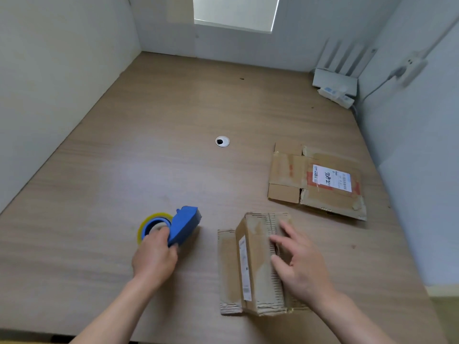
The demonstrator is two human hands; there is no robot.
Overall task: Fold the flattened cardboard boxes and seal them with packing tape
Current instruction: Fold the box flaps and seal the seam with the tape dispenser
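blue dispenser (185, 225) gripped; spread right hand (301, 261) touches box (253, 259).

The table (173, 120) was a wide wooden top with pale walls on three sides. A round white cable grommet (222, 141) sat in its middle. At the near left a blue tape dispenser (185, 225) with a yellowish roll rested on the wood. Just right of it, near the front edge, lay a half-folded cardboard box (255, 264), with one flap flat on the surface. Further back on the right lay a flattened cardboard box (323, 184) with a white label (331, 178) facing up. In the far right corner stood a white router (334, 81), and a white power strip (336, 94) lay just in front of it.
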